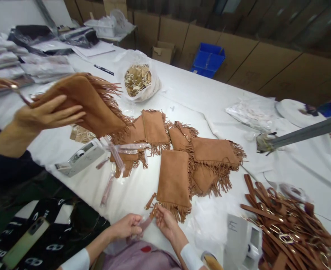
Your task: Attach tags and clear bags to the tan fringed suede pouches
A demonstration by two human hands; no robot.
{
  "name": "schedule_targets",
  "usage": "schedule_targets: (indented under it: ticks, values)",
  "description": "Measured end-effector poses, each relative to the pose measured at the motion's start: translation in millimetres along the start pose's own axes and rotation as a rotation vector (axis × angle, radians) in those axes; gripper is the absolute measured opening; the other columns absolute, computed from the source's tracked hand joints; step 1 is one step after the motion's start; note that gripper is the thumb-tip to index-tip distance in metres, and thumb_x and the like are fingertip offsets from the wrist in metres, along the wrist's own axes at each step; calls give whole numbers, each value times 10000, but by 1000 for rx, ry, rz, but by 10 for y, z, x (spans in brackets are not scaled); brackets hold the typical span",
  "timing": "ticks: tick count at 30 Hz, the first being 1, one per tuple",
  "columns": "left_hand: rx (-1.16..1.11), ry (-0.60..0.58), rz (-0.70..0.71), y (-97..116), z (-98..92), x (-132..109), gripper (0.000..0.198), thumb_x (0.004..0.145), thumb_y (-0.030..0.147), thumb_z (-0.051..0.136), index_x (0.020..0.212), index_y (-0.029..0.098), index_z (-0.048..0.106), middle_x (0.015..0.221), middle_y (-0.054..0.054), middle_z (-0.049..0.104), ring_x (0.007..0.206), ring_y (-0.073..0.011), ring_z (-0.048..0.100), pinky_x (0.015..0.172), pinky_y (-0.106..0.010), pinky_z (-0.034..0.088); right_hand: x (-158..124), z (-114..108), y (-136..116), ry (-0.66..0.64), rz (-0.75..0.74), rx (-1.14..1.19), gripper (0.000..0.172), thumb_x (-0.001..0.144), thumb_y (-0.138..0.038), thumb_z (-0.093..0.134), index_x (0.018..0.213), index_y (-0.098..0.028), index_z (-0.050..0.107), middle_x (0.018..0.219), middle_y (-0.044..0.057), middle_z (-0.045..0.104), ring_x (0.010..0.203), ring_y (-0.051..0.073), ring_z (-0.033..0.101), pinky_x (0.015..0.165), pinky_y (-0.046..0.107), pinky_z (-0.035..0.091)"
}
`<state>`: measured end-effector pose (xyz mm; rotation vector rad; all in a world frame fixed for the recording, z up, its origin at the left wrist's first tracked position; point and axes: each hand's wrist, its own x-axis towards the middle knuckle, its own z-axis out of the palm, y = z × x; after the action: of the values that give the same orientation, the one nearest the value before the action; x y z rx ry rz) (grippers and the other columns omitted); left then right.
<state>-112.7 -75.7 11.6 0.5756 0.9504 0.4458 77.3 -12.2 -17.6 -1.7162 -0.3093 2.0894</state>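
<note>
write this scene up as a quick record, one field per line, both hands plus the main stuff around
left hand: pinching the lower end of a thin clear plastic sleeve
right hand: pinching a short brown strap at the sleeve's upper end
nearest bag: flat rectangular brown fringed pouch, lying on the white-covered table
co-worker: hand holding up a larger-looking brown fringed bag
right side: heap of brown straps with gold-coloured buckles
far side: clear plastic bag of tan tags

Left grip (128, 226) curled in a pinch, right grip (167, 224) pinching nearby, forearms (100, 244) angled inward
</note>
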Motion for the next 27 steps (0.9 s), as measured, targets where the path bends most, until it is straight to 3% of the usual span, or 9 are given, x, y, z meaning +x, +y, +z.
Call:
schedule_targets:
  ticks: [3,7,11,15,20,23,27]
  values:
    - [96,30,20,1,-27,33,388,699,472,662,837,110,654,677,-41,646,512,-96,512,479,-200,312,11,31,-71,-6,-8,71,179,703,-291,707,641,-167,594,557,2,611,455,74,510,419,168,346]
    - [244,241,35,-20,47,192,400,729,500,572,610,121,612,522,-17,577,440,-100,466,460,-221,300,34,12,-121,-1,-37,105,150,631,-185,742,620,-167,593,539,-12,602,432,66,481,418,172,342]
    - [278,378,66,-64,201,357,424,737,518,511,565,138,587,500,-16,571,447,-119,488,477,-235,331,31,9,-103,14,-64,110,151,571,-157,749,634,-158,612,537,-20,598,427,62,460,415,179,313]
    - [275,429,70,-124,261,489,427,746,519,483,566,145,583,516,-21,589,480,-132,515,516,-245,362,17,41,-26,29,-93,113,170,520,-157,739,627,-156,607,557,-14,611,480,87,500,454,200,336]
    - [271,466,68,-169,226,616,448,748,531,480,564,141,600,503,-21,584,484,-137,520,531,-251,368,-11,11,-18,69,-80,92,268,521,-144,726,761,-191,617,591,-36,626,480,90,508,448,200,304]
    - [255,458,53,-204,196,633,472,737,562,487,560,140,604,486,-22,578,462,-139,509,511,-254,360,-4,-43,-69,70,-59,70,188,612,-283,732,678,-186,585,549,-25,598,450,88,486,433,202,283]
    - [245,476,29,-258,168,622,493,707,597,515,530,143,590,459,-21,564,431,-136,477,487,-259,332,45,-68,-107,77,-63,48,284,596,-331,773,564,-174,539,453,-47,517,396,63,393,409,204,230]
